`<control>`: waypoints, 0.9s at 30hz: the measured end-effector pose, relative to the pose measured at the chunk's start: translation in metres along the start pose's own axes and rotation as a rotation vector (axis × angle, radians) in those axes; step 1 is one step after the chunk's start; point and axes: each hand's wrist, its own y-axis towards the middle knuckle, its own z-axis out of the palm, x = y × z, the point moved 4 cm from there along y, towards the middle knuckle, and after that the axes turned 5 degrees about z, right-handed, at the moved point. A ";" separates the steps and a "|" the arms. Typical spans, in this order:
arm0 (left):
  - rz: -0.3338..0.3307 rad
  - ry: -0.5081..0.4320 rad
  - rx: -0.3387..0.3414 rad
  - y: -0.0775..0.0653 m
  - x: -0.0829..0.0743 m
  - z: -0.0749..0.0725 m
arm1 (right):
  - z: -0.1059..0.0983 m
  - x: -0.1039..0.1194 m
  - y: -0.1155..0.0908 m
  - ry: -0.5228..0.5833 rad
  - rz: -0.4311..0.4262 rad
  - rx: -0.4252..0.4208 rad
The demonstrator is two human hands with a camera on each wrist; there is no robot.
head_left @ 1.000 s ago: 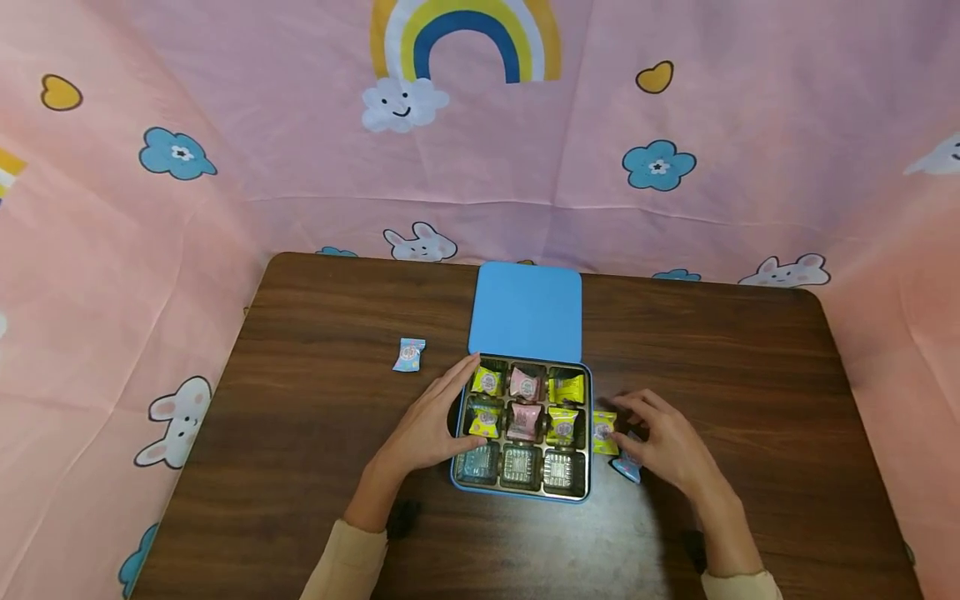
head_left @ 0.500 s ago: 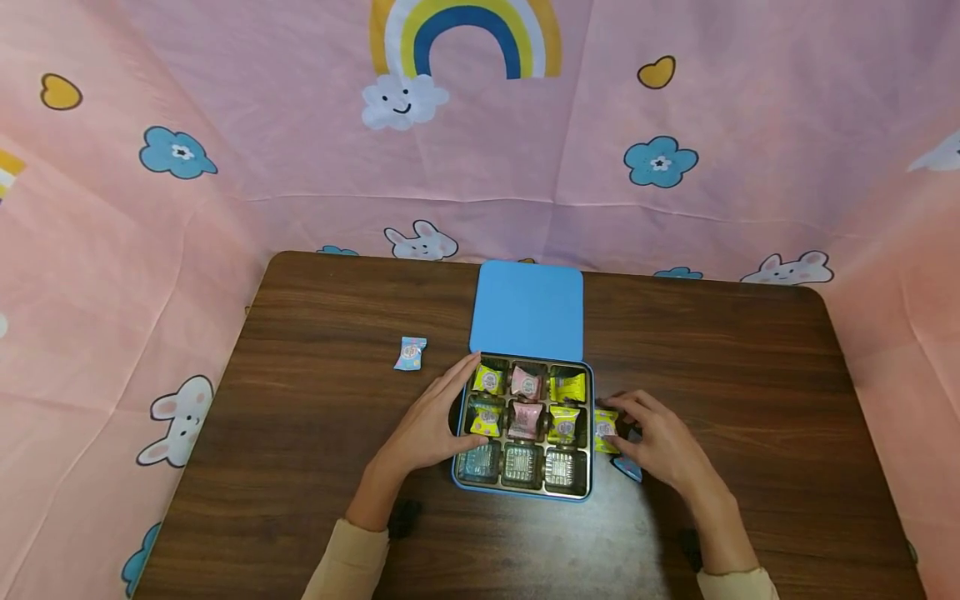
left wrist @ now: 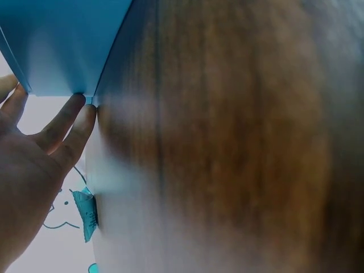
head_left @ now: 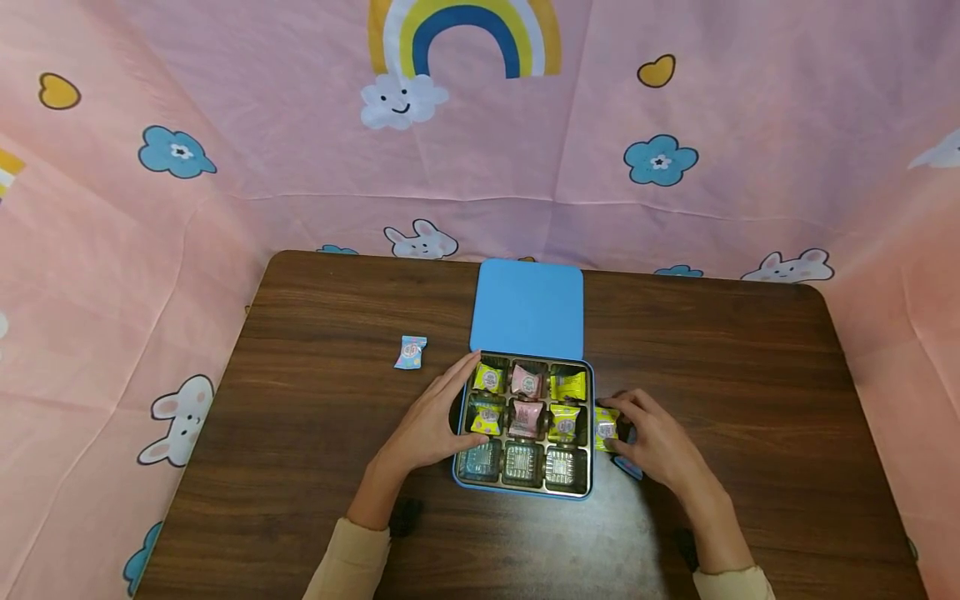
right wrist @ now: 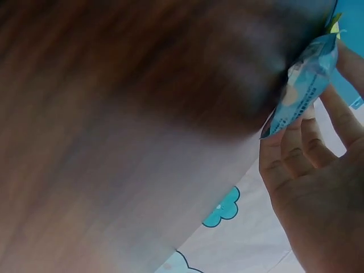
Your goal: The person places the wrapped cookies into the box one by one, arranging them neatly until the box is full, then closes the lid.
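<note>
Visibly, right hand [head_left: 660,437] pinches yellow candy [head_left: 606,427] between fingertips [head_left: 618,403] (spread left hand [head_left: 429,425] touches tin [head_left: 520,463])

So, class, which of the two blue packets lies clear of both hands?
The blue packet left of the tin; the other blue packet lies right of the tin, partly under the right hand.

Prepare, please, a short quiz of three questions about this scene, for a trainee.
1. How many pink candies are in the tin?
2. True or false: every compartment of the tin holds a candy.
3. Which of the two hands is at the yellow candy beside the tin? a) left hand; b) right hand

Key: 1. two; 2. false; 3. b
</note>
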 end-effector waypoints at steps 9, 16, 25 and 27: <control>-0.015 -0.007 0.003 -0.001 0.000 -0.001 | 0.000 0.001 0.000 -0.015 -0.007 -0.016; -0.015 -0.013 0.008 0.000 -0.003 -0.001 | -0.002 0.002 0.001 -0.039 0.010 -0.015; -0.003 -0.015 -0.003 0.001 -0.005 -0.002 | -0.002 0.000 0.002 0.031 0.037 -0.018; -0.008 -0.013 -0.003 0.000 -0.005 -0.002 | -0.002 -0.001 0.002 0.063 0.053 -0.021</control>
